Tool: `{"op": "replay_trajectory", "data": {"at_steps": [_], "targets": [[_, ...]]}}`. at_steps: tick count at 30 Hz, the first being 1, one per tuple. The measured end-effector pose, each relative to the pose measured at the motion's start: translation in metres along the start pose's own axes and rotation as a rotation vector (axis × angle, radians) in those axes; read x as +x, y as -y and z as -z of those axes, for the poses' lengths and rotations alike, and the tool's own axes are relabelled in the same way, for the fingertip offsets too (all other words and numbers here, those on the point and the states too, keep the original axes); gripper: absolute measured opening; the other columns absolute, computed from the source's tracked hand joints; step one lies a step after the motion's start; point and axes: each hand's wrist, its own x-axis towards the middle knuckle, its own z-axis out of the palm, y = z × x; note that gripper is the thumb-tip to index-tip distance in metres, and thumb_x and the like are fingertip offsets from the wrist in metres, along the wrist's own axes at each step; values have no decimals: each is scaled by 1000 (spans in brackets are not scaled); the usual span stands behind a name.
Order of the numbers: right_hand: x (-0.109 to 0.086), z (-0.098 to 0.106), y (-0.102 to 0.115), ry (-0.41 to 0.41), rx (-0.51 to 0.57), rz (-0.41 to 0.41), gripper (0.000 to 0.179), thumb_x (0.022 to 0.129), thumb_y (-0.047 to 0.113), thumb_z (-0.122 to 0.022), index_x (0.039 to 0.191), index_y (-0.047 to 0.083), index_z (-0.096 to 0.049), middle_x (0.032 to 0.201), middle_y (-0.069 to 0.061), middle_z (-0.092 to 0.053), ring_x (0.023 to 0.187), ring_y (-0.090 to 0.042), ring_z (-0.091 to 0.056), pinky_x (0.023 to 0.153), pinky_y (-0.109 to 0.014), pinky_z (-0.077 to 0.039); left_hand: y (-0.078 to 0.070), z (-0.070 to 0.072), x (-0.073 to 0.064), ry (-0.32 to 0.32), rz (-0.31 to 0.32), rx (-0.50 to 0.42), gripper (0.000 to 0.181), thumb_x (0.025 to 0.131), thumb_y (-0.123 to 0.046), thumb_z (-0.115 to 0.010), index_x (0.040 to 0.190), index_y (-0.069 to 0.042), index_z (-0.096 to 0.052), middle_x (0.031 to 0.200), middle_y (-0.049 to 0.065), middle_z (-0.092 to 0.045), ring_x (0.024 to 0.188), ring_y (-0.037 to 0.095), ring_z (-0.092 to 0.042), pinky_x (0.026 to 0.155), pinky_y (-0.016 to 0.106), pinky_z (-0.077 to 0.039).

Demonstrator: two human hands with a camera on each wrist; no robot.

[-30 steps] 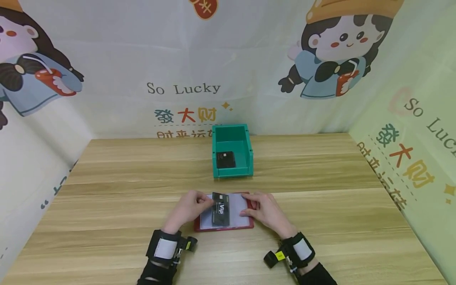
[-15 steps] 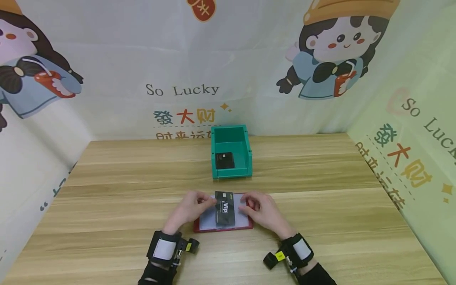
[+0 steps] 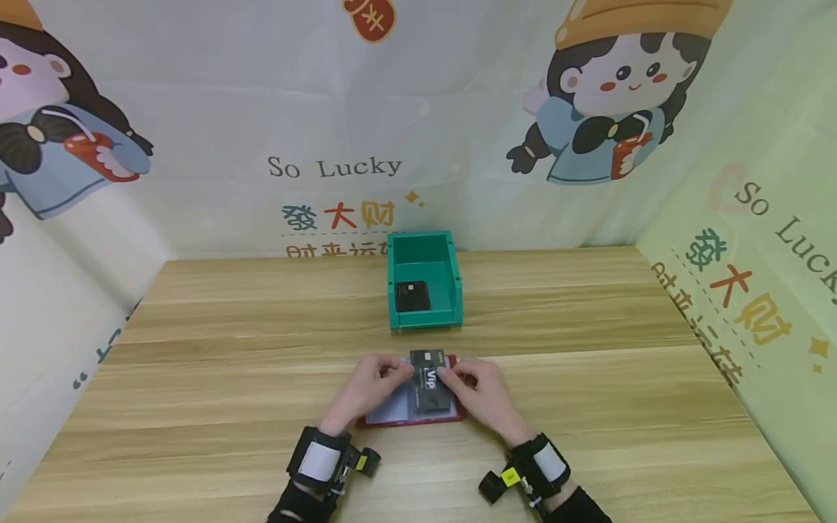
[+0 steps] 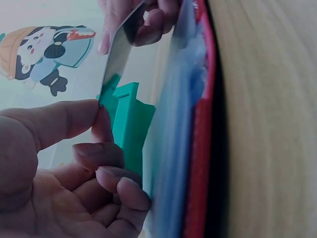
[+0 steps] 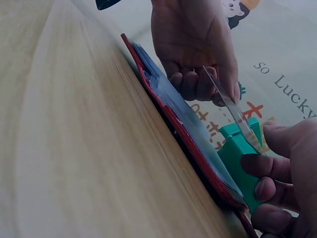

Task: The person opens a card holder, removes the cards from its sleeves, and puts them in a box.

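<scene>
A dark grey card marked "VIP" [image 3: 430, 385] is held raised over the card holder [image 3: 392, 412], which lies spread on the table with clear sleeves and a red cover. My left hand [image 3: 369, 385] pinches the card's left edge between thumb and fingers. At its right edge my right hand [image 3: 482, 392] holds it, thumb on the printed face and fingers behind. In the left wrist view the card [image 4: 119, 54] stands edge-on beside the sleeves [image 4: 173, 148]. The right wrist view shows the card [image 5: 235, 114] spanning both hands, tilted above the red cover [image 5: 183, 134].
A green bin [image 3: 451, 280] stands behind the card holder, near the back of the wooden table [image 3: 229, 349]. Inside it lies a black card [image 3: 413, 296]. Printed cloth walls [image 3: 458, 131] close off the back and sides.
The VIP card has moved right across the card holder, with my left hand following. My right hand has let go of the holder's right side and taken the card's right edge.
</scene>
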Motion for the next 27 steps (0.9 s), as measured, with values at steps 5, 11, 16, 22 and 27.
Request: {"op": "replay_trajectory", "data": {"at_steps": [5, 11, 16, 22, 27], "targets": [[1, 0, 0, 20, 31, -65, 19, 99, 19, -74, 83, 8, -76, 73, 4, -57, 68, -6, -47, 63, -20, -34, 1, -4, 1, -9, -6, 11, 18, 103, -13, -65, 102, 1, -76, 80, 1, -56, 73, 14, -46, 63, 25, -33], [2, 2, 0, 28, 94, -96, 19, 98, 17, -75, 83, 5, -76, 73, 3, -57, 68, -6, -47, 62, -21, -34, 1, -6, 1, -23, -42, 59, 16, 102, -11, -66, 100, 3, -75, 78, 1, -58, 72, 13, -47, 62, 23, -35], [2, 2, -2, 24, 114, -106, 17, 98, 14, -74, 84, 5, -76, 76, 1, -60, 70, -6, -48, 64, -20, -35, 1, -7, 0, -40, -45, 87, 15, 101, -10, -66, 99, 2, -74, 78, 2, -59, 71, 13, -49, 62, 23, -37], [2, 3, -4, 7, 131, -95, 17, 98, 12, -73, 83, 4, -75, 74, 0, -60, 67, -6, -48, 62, -19, -35, 1, -7, -2, -47, -58, 109, 15, 99, -3, -62, 108, 4, -72, 83, 5, -58, 73, 15, -50, 64, 25, -38], [3, 4, -3, 7, 134, -113, 20, 99, 14, -73, 83, 2, -74, 73, 0, -58, 68, -7, -47, 63, -21, -34, 4, -7, -2, -12, -60, 158, 28, 91, 3, -68, 119, 4, -67, 80, 2, -52, 71, 13, -48, 63, 23, -36]]}}
